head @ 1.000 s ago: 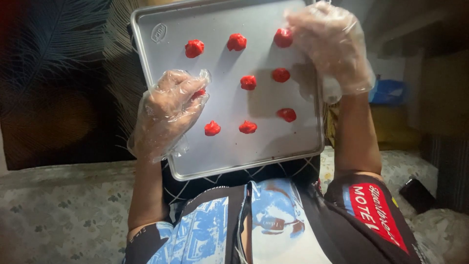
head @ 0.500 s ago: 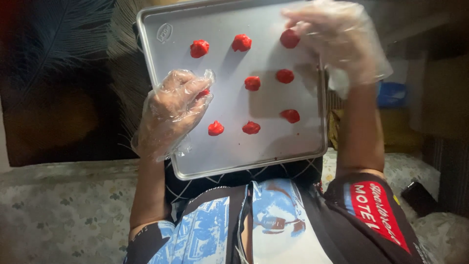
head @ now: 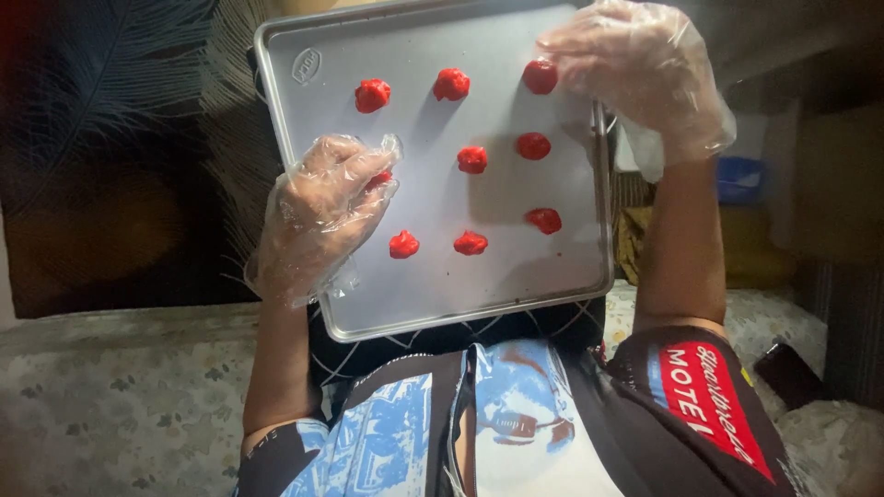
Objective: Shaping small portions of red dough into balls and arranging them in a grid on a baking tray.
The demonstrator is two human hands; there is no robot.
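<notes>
A silver baking tray (head: 313,110) rests on my lap and holds several red dough balls. Both hands wear clear plastic gloves. My left hand (head: 318,216) lies over the tray's left side, its fingers curled on a red dough ball (head: 379,179) that is mostly hidden beneath them. My right hand (head: 640,83) reaches over the tray's far right corner, and its fingertips pinch another red dough ball (head: 540,76). The other balls, such as the middle one (head: 472,159), lie apart in loose rows.
Below the tray are my patterned blue and black shirt (head: 516,414) and a floral cushion (head: 110,405). A dark panel (head: 101,166) stands to the left. A blue object (head: 741,179) and a dark flat item (head: 792,373) are on the right.
Both hands have stayed on the same two dough balls. The tray has shifted only slightly in view.
</notes>
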